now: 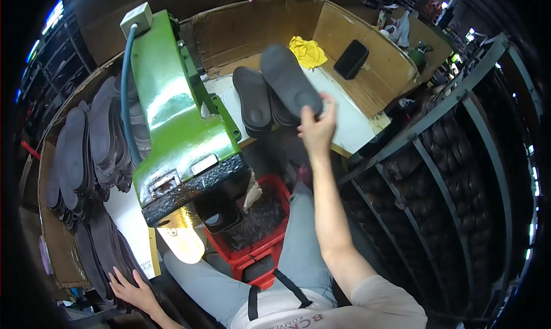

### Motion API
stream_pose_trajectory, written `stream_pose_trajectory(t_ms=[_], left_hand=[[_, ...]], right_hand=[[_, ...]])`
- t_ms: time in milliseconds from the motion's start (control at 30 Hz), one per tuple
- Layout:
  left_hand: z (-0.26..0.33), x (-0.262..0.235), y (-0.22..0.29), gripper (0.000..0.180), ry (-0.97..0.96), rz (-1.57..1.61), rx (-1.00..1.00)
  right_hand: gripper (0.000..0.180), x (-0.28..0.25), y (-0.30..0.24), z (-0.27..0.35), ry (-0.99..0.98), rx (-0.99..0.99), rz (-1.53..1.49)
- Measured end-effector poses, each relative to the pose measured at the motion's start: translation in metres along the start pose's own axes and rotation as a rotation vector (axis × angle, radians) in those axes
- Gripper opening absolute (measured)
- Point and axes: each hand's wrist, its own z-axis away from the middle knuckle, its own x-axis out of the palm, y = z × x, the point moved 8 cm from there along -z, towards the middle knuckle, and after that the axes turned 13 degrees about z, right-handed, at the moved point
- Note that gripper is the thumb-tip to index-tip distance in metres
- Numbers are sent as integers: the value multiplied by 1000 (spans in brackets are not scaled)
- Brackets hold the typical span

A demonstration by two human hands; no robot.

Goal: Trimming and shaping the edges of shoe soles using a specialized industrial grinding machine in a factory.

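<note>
My right hand (pixel 317 128) grips a dark grey shoe sole (pixel 287 76) by its near end, thumb on the upper face. That sole is tilted over the white tabletop (pixel 353 122), partly covering another dark sole (pixel 279 110). Just to its left lies a similar grey sole (pixel 251 96). At the lower left, my left hand (pixel 133 289) is open, its fingers spread against a stack of dark soles (pixel 106 243). Between my hands stands a green machine (pixel 178 117) with a blue cable, a lit yellow part glowing under its black lower edge.
Below the machine, a red crate (pixel 275 231) holds dark shavings. Several stacked soles (pixel 86 139) fill the left side by cardboard. A cardboard wall (pixel 258 28) encloses the tabletop's back, with a yellow cloth (pixel 308 52) and black box (pixel 351 59). A metal rack (pixel 425 151) stands at right.
</note>
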Motion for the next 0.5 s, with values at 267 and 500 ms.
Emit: stream_pose_trajectory(t_ms=[267,500], left_hand=[[-21,-27,-42,37,-16,355,-306],[-34,-96,104,52,-215,1170,-165]], right_hand=[[55,32,11,72,-106,86,-54],[47,68,32,267,-1140,433,-744]])
